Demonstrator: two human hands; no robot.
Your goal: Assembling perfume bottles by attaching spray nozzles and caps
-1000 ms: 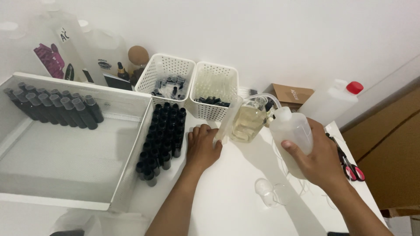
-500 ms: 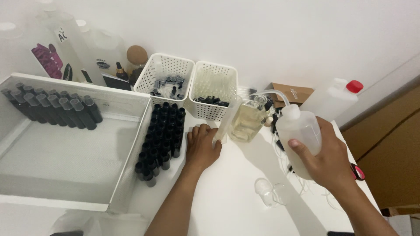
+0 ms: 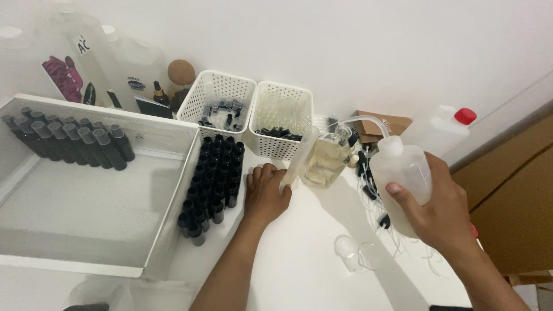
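My right hand (image 3: pixel 433 212) grips a white plastic squeeze bottle (image 3: pixel 402 173) with a bent spout tube that points left toward a glass bottle of pale yellow liquid (image 3: pixel 325 161). My left hand (image 3: pixel 266 193) rests on the white table and holds the base of a tall clear measuring cylinder (image 3: pixel 299 156), which leans to the right. Just left of that hand stands a block of several small black bottles (image 3: pixel 212 183).
A large white tray (image 3: pixel 86 196) at left holds a row of dark bottles. Two white perforated baskets (image 3: pixel 282 124) sit at the back. A jug with a red cap (image 3: pixel 446 126), a cardboard box (image 3: pixel 380 125), loose pump tubes and clear caps (image 3: pixel 357 253) lie to the right.
My right hand has lifted the squeeze bottle and turned it upright, with its spout tube now arching toward the glass bottle. My left hand stayed at the cylinder's base.
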